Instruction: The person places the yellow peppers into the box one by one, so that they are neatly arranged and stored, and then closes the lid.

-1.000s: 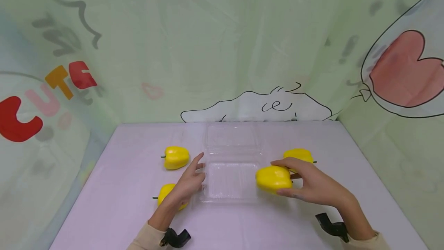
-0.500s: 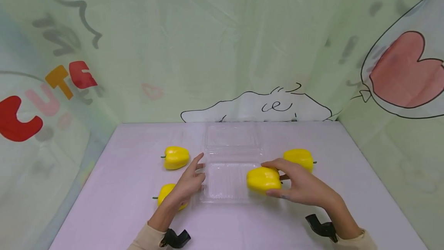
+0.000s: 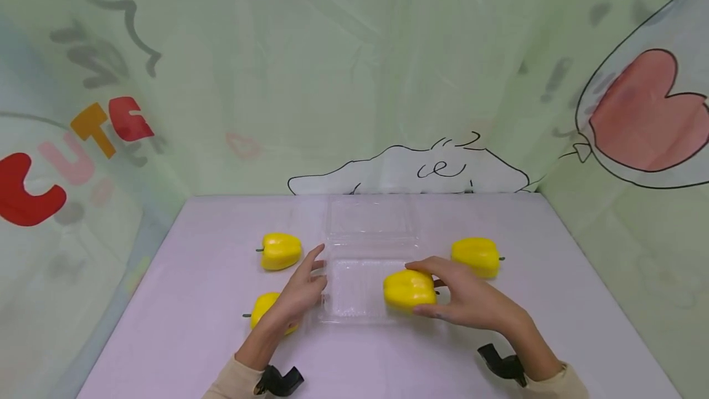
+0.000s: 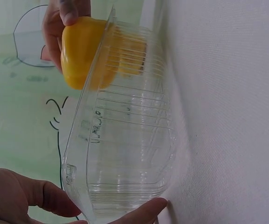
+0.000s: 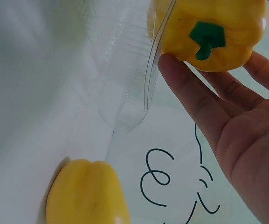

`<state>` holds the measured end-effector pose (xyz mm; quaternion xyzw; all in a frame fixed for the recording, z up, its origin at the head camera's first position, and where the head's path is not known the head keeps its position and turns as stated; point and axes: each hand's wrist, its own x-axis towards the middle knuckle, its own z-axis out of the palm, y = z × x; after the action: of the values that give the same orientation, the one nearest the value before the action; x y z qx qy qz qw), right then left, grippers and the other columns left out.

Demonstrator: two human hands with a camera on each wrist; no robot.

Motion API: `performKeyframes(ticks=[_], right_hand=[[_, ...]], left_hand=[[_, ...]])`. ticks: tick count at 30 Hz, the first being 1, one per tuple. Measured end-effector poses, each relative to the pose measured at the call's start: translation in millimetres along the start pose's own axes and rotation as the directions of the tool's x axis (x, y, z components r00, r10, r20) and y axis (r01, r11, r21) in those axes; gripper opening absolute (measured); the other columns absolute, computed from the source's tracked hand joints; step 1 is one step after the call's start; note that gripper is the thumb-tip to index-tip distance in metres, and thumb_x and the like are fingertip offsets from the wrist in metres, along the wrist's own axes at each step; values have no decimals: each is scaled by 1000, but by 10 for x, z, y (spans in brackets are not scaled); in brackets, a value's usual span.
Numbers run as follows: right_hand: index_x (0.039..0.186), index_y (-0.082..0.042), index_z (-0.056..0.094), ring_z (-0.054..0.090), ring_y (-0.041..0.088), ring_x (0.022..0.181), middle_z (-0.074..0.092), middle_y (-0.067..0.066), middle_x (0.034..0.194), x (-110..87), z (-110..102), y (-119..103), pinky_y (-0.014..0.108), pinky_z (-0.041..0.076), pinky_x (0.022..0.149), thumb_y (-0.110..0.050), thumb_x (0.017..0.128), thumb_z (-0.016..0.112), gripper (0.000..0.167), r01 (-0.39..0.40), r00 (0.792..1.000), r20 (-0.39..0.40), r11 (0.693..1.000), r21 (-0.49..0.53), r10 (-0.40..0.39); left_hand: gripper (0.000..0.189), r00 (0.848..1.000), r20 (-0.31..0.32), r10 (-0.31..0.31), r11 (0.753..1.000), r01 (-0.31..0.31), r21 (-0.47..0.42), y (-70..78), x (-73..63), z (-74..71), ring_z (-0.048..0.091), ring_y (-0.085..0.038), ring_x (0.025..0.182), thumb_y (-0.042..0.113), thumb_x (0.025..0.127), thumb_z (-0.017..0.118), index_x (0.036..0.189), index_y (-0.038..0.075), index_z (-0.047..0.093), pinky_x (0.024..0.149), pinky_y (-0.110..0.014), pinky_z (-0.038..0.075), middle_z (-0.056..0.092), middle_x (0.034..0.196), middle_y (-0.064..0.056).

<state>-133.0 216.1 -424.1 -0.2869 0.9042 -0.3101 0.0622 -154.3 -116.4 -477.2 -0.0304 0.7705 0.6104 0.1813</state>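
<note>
A yellow bell pepper (image 3: 408, 290) with a green stem is held from its stem side by my right hand (image 3: 471, 294). It overlaps the right part of the clear plastic container (image 3: 354, 313), its body at the rim in the left wrist view. The container stands with its lid (image 3: 371, 217) folded open at the back. My left hand (image 3: 301, 294) rests at the container's left side, fingers spread and extended. In the left wrist view, the fingertips (image 4: 148, 207) lie against the clear wall.
Two bell peppers lie left of the container: one at the back (image 3: 280, 251), the other (image 3: 263, 308) partly hidden by my left hand. Another bell pepper (image 3: 475, 256) lies behind my right hand. Printed cloth (image 3: 354, 79) walls surround the pale table (image 3: 354, 362).
My right hand has carried the bell pepper leftward from the container's right edge to over its right part. The left hand, container and other peppers look unchanged.
</note>
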Motion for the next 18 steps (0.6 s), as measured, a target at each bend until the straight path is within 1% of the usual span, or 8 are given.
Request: performKeyframes(ticks=[4, 9, 14, 18], right_hand=[[144, -13, 62, 66, 17, 121, 68, -3, 142, 19, 32, -17, 41, 62, 99, -50, 89, 83, 70, -7, 1000, 25, 1000, -18, 7], [145, -15, 61, 66, 18, 124, 66, -3, 144, 42, 69, -42, 43, 60, 104, -49, 88, 84, 70, -41, 998, 52, 997, -58, 44], [146, -13, 61, 64, 26, 133, 65, 0, 147, 73, 103, -69, 53, 54, 112, -43, 88, 86, 70, -65, 995, 67, 995, -69, 70], [146, -11, 61, 62, 30, 137, 65, 4, 147, 94, 128, -89, 55, 51, 115, -40, 89, 86, 69, -54, 995, 82, 994, -92, 62]], left_hand=[[72, 1000, 4, 0, 1000, 0, -3, -13, -12, -5, 47, -46, 145, 5, 104, 48, 169, 26, 24, 110, -57, 55, 36, 167, -22], [72, 1000, 9, 5, 1000, -5, -4, -22, -12, -4, 47, -47, 146, 5, 105, 48, 169, 25, 24, 110, -58, 55, 35, 168, -22], [72, 1000, 9, 6, 1000, -6, -11, -16, -11, -3, 48, -47, 146, 5, 105, 48, 169, 25, 24, 110, -58, 55, 35, 168, -23], [72, 1000, 10, 4, 1000, -4, -12, -11, -14, -4, 48, -46, 145, 5, 105, 48, 169, 25, 24, 111, -59, 54, 35, 168, -22]])
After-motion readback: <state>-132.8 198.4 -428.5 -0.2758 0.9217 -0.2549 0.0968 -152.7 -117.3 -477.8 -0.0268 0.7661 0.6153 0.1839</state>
